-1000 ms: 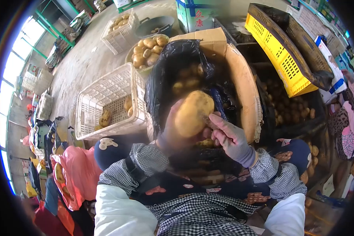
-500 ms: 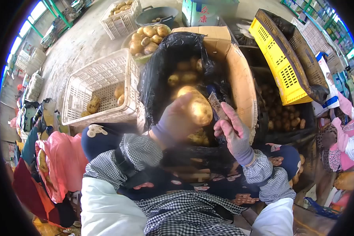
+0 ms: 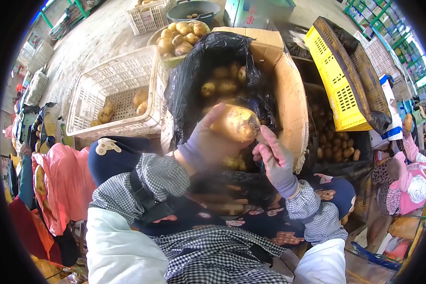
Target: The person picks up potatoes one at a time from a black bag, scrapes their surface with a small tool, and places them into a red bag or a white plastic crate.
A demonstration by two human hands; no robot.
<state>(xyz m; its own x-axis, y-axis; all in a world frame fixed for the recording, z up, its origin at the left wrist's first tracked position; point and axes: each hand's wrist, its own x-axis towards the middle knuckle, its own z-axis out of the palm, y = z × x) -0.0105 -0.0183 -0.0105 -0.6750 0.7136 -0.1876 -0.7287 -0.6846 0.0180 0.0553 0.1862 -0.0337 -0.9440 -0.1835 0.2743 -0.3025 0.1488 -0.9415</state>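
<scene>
My left hand (image 3: 201,144), in a thin glove, is closed around a large potato (image 3: 233,122), holding it above the lined cardboard box. In my gloved right hand (image 3: 277,165) is a short, flat, dirty knife (image 3: 254,125). Its blade meets the right end of the potato, where the skin looks dark. Below and behind my hands, more potatoes (image 3: 227,86) lie inside the black plastic liner (image 3: 182,87) of the cardboard box (image 3: 291,102). Part of the knife's handle is hidden by my right fingers.
To the left stands a white plastic crate (image 3: 113,66) with a few potatoes. Behind it is a heaped basin of potatoes (image 3: 180,40). A yellow crate (image 3: 333,78) leans at the right, above a dark container of small potatoes (image 3: 336,144). A person in pink (image 3: 414,187) is at far right.
The knife, held apart from the potato before, now touches its right end. The potato has turned slightly and sits a little higher. My view has shifted slightly.
</scene>
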